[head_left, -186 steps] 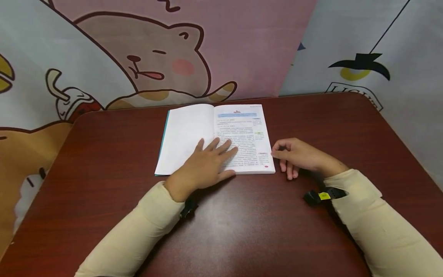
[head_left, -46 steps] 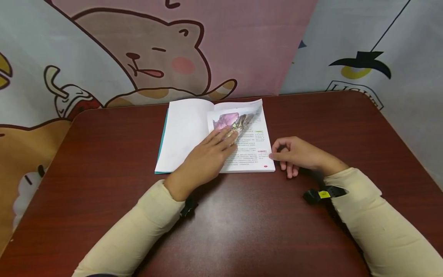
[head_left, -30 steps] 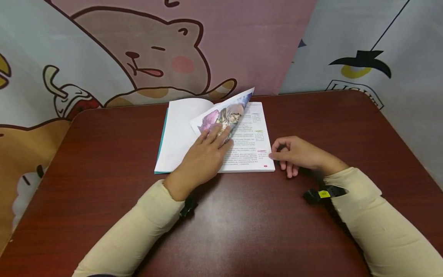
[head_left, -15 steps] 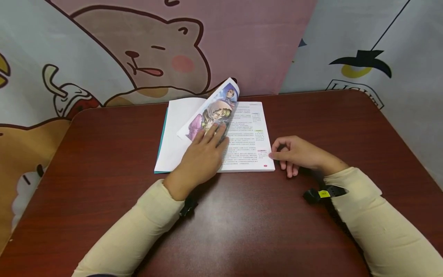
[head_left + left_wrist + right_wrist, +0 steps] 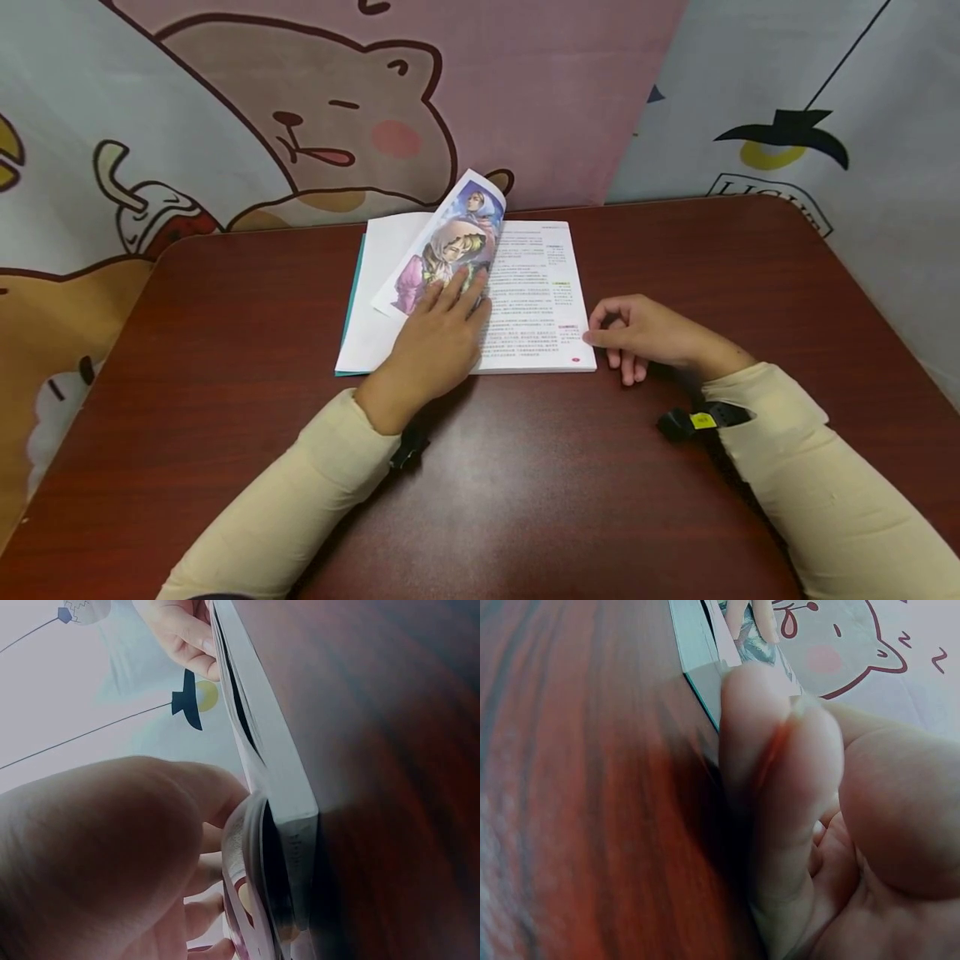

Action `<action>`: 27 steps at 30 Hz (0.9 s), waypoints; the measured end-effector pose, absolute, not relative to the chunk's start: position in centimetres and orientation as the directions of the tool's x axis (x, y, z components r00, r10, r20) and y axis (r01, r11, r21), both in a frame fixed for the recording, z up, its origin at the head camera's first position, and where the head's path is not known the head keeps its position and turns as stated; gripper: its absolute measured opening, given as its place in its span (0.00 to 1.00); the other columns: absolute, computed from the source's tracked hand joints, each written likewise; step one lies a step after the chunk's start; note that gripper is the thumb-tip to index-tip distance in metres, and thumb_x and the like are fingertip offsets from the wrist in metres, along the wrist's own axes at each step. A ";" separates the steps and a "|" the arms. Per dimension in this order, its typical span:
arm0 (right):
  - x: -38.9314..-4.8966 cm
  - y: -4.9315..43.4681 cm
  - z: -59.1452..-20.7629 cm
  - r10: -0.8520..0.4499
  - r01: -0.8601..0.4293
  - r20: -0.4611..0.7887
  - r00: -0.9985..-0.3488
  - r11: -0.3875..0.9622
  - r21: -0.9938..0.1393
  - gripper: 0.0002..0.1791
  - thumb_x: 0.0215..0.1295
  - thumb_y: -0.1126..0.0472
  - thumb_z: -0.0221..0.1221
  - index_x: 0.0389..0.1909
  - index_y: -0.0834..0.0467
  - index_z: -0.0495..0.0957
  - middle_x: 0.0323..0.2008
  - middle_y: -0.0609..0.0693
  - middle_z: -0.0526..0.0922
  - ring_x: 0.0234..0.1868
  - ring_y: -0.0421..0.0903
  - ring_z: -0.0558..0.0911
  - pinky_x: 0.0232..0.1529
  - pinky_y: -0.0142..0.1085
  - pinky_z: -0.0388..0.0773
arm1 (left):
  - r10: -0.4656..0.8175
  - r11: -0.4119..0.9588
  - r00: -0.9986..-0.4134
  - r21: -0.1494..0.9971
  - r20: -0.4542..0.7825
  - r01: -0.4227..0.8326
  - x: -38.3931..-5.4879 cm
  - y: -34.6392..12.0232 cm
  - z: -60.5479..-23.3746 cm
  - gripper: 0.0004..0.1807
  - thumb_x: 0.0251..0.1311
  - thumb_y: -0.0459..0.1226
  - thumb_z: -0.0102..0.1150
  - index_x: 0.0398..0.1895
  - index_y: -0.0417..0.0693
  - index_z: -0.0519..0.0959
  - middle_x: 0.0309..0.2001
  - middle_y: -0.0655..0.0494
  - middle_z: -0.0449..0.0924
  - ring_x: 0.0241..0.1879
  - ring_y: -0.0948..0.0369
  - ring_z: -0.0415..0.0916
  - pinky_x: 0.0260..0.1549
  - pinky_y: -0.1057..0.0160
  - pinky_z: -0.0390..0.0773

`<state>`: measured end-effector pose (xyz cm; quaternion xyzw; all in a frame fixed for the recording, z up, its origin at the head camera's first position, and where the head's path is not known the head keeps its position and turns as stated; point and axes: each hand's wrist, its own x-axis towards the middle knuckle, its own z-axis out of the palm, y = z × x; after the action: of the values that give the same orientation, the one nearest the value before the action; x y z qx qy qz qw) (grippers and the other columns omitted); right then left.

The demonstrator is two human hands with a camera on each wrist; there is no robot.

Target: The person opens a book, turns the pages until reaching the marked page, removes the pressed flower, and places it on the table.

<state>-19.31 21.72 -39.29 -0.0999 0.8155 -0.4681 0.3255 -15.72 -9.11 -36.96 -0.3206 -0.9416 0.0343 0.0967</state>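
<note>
A book lies open on the table, its left side white and its right side printed with text. One leaf with a coloured picture is lifted and curls over toward the left. My left hand rests on that leaf with its fingers stretched out; in the left wrist view the fingertips touch the bent paper. My right hand pinches the book's right edge near the lower corner between thumb and index finger, the other fingers hanging loosely. In the right wrist view its fingers hide part of the book.
The dark red-brown wooden table extends around the book. Behind its far edge stands a wall covering with cartoon animals. A black wrist camera is strapped to the right wrist.
The picture leaf has been turned up from the right side and swung leftward over the white page, with the left hand moving slightly left along with it. The right hand stays at the book's edge.
</note>
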 end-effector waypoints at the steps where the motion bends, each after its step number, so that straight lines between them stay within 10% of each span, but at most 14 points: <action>1: -19.3 21.7 -39.3 -0.468 0.142 -0.437 -0.768 0.542 -0.828 0.15 0.70 0.55 0.61 0.44 0.64 0.73 0.19 0.55 0.78 0.12 0.47 0.81 0.14 0.42 0.79 | 0.608 0.794 -0.778 -0.129 0.159 0.594 -15.7 -9.1 -37.0 0.27 0.64 0.40 0.57 0.66 0.40 0.73 0.75 0.43 0.63 0.76 0.45 0.57 0.70 0.44 0.63; 27: -19.4 21.7 -39.4 -0.462 0.141 -0.438 -0.771 0.547 -0.825 0.15 0.70 0.55 0.61 0.44 0.63 0.72 0.19 0.55 0.79 0.12 0.47 0.81 0.14 0.42 0.79 | 0.559 0.829 -0.828 -0.022 0.028 0.559 -15.8 -9.2 -37.0 0.28 0.69 0.39 0.53 0.72 0.46 0.67 0.70 0.41 0.69 0.71 0.42 0.64 0.67 0.42 0.67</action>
<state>-19.38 21.73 -39.43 -0.0983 0.8178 -0.4655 0.3238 -15.81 -9.18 -37.04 -0.2925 -0.9561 0.0067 0.0166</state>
